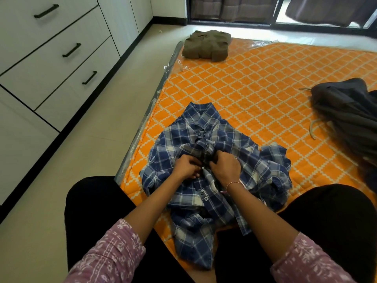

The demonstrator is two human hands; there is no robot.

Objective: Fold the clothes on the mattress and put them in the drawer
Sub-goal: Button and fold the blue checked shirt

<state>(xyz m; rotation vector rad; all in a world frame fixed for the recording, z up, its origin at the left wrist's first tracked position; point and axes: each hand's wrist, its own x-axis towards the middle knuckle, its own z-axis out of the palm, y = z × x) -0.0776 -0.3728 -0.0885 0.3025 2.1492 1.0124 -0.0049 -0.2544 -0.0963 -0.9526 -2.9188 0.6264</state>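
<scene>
Two hands at work, 6 o'clock near: left hand (186, 167) and right hand (225, 167) both pinching placket of blue plaid shirt (214, 166), seemingly buttoning; shirt spread crumpled on orange mattress (265, 82), not yet folded. Grey garment (346, 111) heaped at 3 o'clock, unfolded. Olive garment (207, 45) folded at 12 o'clock, far edge. Three handled drawers (61, 50) at 10 o'clock, all closed. Count: one folded, two left, none stowed.

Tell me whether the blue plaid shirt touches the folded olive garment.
Apart. The head view shows bare orange mattress between the blue plaid shirt and the folded olive garment.
</scene>
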